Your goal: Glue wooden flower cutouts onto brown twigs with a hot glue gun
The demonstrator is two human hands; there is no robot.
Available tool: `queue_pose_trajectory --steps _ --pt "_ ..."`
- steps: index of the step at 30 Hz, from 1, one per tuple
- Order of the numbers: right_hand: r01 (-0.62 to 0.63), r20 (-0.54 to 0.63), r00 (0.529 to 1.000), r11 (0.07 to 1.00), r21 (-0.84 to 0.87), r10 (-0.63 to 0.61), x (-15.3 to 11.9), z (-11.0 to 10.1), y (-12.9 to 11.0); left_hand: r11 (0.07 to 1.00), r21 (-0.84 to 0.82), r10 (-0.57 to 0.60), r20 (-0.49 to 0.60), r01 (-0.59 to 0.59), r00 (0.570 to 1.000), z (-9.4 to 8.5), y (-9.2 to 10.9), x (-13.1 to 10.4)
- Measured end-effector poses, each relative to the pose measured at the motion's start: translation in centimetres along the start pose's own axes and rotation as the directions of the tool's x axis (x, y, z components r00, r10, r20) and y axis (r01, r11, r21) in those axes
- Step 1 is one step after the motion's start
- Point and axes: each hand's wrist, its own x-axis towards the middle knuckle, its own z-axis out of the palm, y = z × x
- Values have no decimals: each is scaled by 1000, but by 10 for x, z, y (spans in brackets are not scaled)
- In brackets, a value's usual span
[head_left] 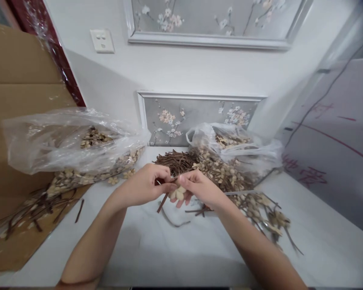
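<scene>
Head: left and right fingers (169,187) pinch a brown stem (162,203), apparently slanting down-left.

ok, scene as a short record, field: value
left hand: at a brown strip; exact grip unclear
right hand: holds pale flower-shaped piece
behind hands: pile of brown sticks
left bag: clear plastic, pale pieces inside
right bag: translucent, similar pieces around its opening
surface: white tabletop
wall: grey floral panels
</scene>
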Motion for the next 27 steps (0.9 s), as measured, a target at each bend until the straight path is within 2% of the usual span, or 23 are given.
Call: queue_pose_trajectory --steps 4,10,13,16,20,27 --pt "-119 1 993 993 -25 120 -4 -5 -1 999 53 9 30 -10 1000 3 0 3" --pt "-124 -16 992 992 -17 124 -4 -10 1 996 84 -40 33 37 999 2 -1 -1" --pt "-97 -140 985 995 4 96 -3 -12 2 994 77 -76 -72 81 995 -3 -2 -4" --pt "-37 -295 953 993 109 68 -1 -14 4 991 39 -120 -157 128 980 -9 -3 -5" --pt "44 -364 931 977 209 36 -2 -11 2 982 59 -175 -76 179 982 -10 -4 -1" --pt "95 -414 910 984 152 -24 -6 -1 -7 974 29 -227 25 227 973 -5 -5 6"
